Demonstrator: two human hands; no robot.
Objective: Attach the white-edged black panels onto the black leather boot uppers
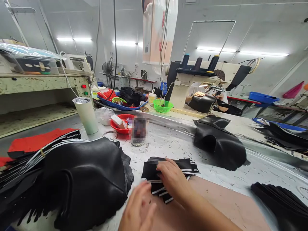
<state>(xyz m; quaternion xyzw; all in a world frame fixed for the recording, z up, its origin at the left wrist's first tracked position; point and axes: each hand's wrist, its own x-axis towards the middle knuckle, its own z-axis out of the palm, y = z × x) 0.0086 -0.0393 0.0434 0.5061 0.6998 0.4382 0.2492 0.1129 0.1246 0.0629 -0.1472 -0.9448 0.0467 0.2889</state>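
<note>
A loose stack of black leather-like pieces with white edges (151, 170) lies in front of me on the table. My right hand (174, 179) reaches over it from the right, its bent fingers closed at a black piece on top. The fingertips are partly hidden and slightly blurred. Nearer to me, my left hand (139, 205) is open, thumb apart from the fingers, with nothing in it. Its fingertips are close to the lower left edge of the stack. Under the stack's near side lies a pinkish-brown board (223, 202).
Large black pieces (91, 176) are heaped at left, beside red ones (43, 139). A tumbler (86, 115), red basin (122, 123) and phone on a stand (139, 131) stand behind. Another black piece (218, 142) lies at right. Beyond, a person's hand (199, 94) is by a sewing machine (183, 86).
</note>
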